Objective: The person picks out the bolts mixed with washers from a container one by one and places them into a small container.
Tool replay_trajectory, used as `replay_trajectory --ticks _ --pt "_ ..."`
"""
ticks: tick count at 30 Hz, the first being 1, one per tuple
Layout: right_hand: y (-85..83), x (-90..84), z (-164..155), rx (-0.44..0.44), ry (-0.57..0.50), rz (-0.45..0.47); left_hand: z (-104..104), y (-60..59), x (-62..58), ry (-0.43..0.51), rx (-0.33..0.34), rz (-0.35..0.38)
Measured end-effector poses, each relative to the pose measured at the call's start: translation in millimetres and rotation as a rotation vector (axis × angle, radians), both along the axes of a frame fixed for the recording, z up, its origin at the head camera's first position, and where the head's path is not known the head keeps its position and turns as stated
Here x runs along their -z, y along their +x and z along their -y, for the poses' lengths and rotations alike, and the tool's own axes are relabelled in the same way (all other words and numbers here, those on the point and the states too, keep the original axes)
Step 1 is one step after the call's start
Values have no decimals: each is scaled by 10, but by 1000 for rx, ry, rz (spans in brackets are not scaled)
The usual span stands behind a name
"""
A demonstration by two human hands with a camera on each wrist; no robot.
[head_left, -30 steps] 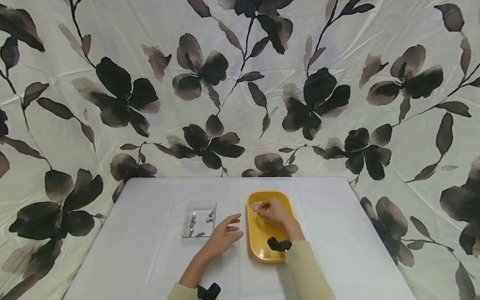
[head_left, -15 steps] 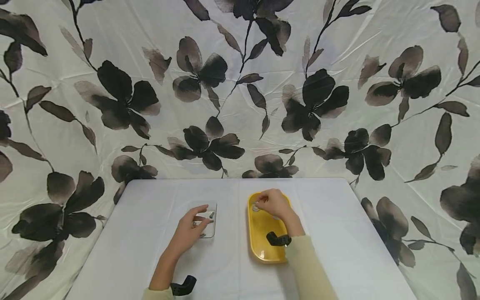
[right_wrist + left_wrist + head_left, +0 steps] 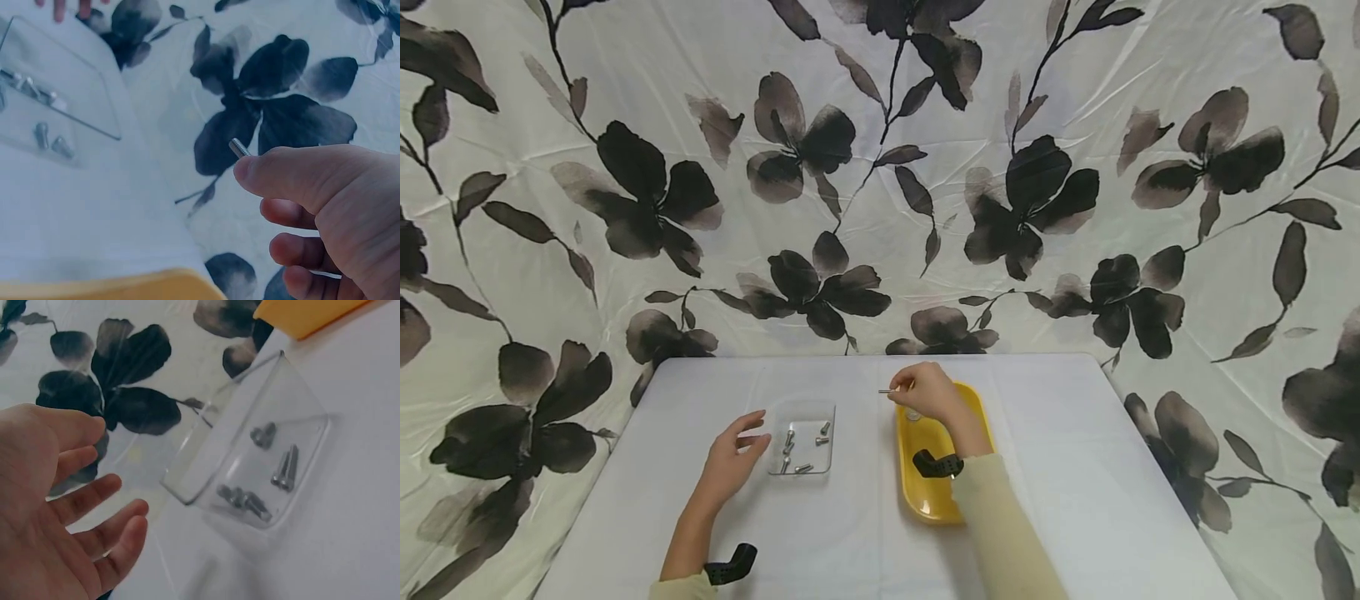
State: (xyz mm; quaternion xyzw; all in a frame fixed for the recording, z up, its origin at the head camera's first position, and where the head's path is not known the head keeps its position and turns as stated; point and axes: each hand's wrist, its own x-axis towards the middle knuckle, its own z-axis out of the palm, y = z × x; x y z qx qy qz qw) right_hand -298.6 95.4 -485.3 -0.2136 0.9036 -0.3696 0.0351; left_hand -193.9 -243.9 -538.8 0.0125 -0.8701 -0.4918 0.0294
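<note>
A clear plastic tray (image 3: 801, 437) (image 3: 250, 456) (image 3: 56, 94) with several small metal bolts (image 3: 790, 442) (image 3: 284, 469) sits on the white table. My left hand (image 3: 733, 454) (image 3: 69, 519) hovers just left of it, fingers spread and relaxed, holding nothing. My right hand (image 3: 925, 392) (image 3: 319, 206) is raised over the far end of the yellow tray (image 3: 925, 492) (image 3: 125, 284) and pinches a small silver bolt (image 3: 889, 390) (image 3: 239, 147) between thumb and fingers, its end pointing left. A round metal piece (image 3: 913, 414) lies in the yellow tray under that hand.
The white table (image 3: 1075, 500) is bordered behind and on both sides by a white cloth with black flowers (image 3: 820, 208). Black wrist mounts (image 3: 936, 464) (image 3: 730, 567) sit on both forearms.
My right hand has lifted out of the yellow tray with a bolt pinched in it. My left hand swept left, over the clear tray, and now hovers beside its left edge.
</note>
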Motion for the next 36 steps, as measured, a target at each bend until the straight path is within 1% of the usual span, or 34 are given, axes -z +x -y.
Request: replay_trajectory --ticks 2,5,8,12,17,24,30,36 --pt "-14 -11 47 -2 7 20 27 6 35 -10 -17 35" --pt "-32 -25 118 -22 1 26 53 20 89 5 -29 95" --pt "-39 -42 179 -44 -11 12 64 13 152 57 -29 140" --pt "-53 -62 268 -56 -1 6 74 -12 238 127 -18 176" --pt "-70 -73 409 -64 -14 17 75 -49 338 220 -4 220" --pt "-15 -28 627 -90 -52 42 36 -14 473 336 -6 244" --pt "-12 34 780 -105 -81 43 33 -26 565 379 -17 239" --pt "-29 50 932 -119 -75 24 38 -55 582 388 -19 244"
